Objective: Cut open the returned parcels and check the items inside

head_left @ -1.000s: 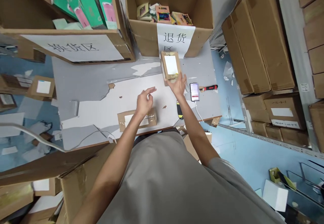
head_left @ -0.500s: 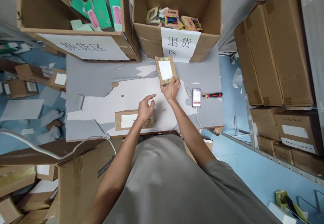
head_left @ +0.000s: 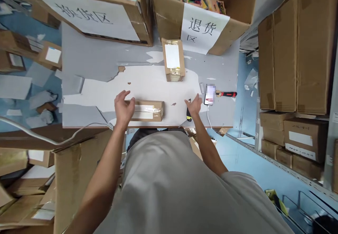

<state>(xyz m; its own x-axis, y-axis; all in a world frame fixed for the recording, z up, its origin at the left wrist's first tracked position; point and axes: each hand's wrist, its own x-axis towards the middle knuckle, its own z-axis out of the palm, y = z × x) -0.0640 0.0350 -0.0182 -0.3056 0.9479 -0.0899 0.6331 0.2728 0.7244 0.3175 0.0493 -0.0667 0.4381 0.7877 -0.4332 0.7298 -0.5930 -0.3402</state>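
At the front of the table a long cardboard box (head_left: 158, 111) with a white label and clear tape lies sideways. My left hand (head_left: 124, 109) is at its left end, thumb and fingers apart, partly covering that end; whether it touches the box cannot be made out. My right hand (head_left: 194, 105) is open beside a yellow-and-black utility knife (head_left: 189, 115), its thumb over the upper part of the knife. A second taped cardboard box (head_left: 182, 56) with a white label stands farther back, untouched.
A phone (head_left: 210, 94) on a white cable and a red-and-black cutter (head_left: 228, 94) lie on the right. Two large open cartons with paper signs, the left carton (head_left: 146, 22) and the right carton (head_left: 169, 19), stand at the back. Stacked boxes (head_left: 301, 135) fill the right shelf.
My right hand has let go of the small box at the back and come down to the right, uncovering the utility knife. My left hand has shifted left along the front box. The view has tilted down.
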